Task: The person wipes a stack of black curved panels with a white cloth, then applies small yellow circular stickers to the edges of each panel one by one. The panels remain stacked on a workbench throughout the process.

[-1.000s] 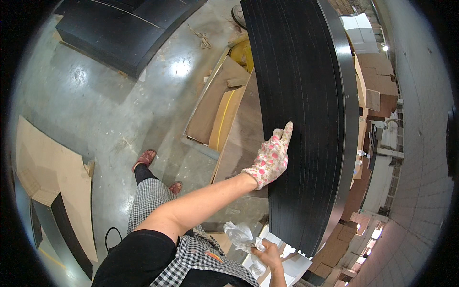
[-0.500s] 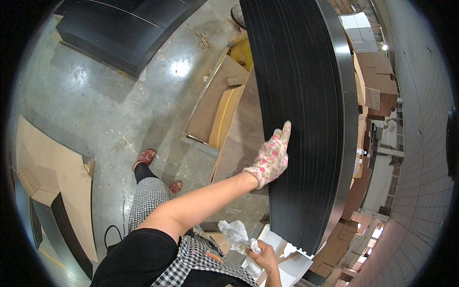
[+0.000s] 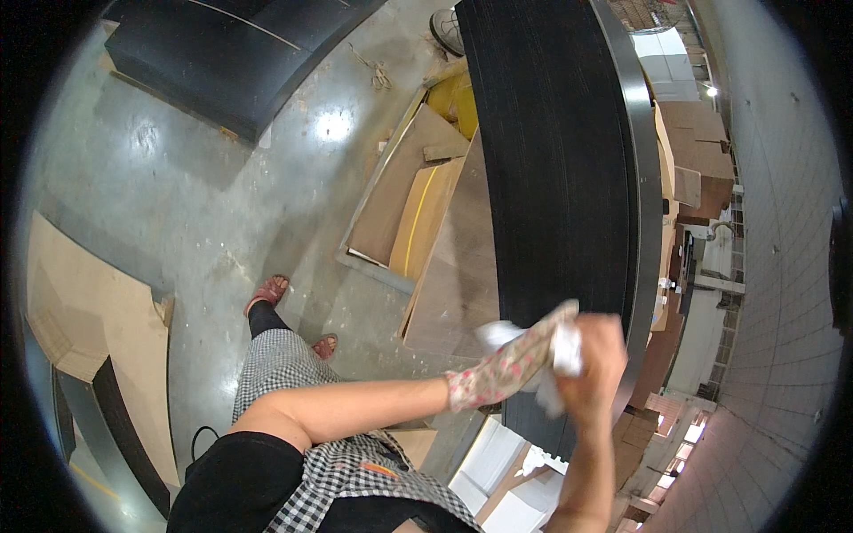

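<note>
A long black panel (image 3: 560, 178) with faint lengthwise grain lies in front of me, running away to the far edge. Over its near part, my right hand (image 3: 597, 364), bare, is closed on a crumpled white cloth (image 3: 549, 386). Just left of it is my left hand (image 3: 506, 362) in a pale glove with pink spots, its fingertips reaching up beside the cloth. Motion smears the glove, and its fingers are partly covered, so their grip is unclear. Parts of the cloth show on both sides of the glove.
Left of the panel stand brown boards (image 3: 453, 258) and an open crate (image 3: 364, 259) with a yellow bag (image 3: 458, 102). Stacked black panels (image 3: 222, 62) lie far left, a tan board (image 3: 107, 302) near left. Cardboard boxes (image 3: 697, 133) line the right. A shoe (image 3: 446, 31) shows at the top.
My right hand has risen with the white cloth from below the panel's near end to over it. My left hand has drawn back toward me along the panel and meets the cloth.
</note>
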A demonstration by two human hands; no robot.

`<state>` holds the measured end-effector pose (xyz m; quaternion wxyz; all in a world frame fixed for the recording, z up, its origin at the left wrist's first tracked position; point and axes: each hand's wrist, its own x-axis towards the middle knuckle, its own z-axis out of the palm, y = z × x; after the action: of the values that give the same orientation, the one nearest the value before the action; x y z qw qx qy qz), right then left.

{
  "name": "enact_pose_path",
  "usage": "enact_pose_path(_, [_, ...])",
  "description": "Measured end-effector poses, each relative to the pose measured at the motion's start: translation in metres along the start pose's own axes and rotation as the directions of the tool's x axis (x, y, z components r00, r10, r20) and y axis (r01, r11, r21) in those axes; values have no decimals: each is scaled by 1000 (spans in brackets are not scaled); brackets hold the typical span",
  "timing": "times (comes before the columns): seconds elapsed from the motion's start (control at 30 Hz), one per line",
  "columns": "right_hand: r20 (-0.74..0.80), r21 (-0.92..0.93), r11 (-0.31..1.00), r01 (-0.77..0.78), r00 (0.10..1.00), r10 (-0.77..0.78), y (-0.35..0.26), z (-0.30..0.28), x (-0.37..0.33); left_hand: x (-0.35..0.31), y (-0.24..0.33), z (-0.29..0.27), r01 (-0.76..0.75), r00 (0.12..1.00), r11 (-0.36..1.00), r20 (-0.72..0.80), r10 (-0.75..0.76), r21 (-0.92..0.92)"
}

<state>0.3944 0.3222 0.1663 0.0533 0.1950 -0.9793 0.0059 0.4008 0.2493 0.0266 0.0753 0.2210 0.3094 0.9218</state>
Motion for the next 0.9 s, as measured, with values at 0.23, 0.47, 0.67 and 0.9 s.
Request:
enact_pose_path(0.23, [-81,-68,974,214,972,-219,3,42,135,103,46,-76,-53,978,708,-180,-106,-704])
enact_pose_path(0.47, [3,-438,774,457,862,-507,49,82,201,70,70,-101,-57,930,785,-319,-184,-617])
enact_pose_path(0.67, [393,-615,591,522,852,-344,78,121,69,13,80,-110,154,905,983,-385,-183,-104])
enact_pose_path(0.9, [834,-248,929,274,549,61,28,65,-190,-39,85,-134,398,896,894,-296,-331,207])
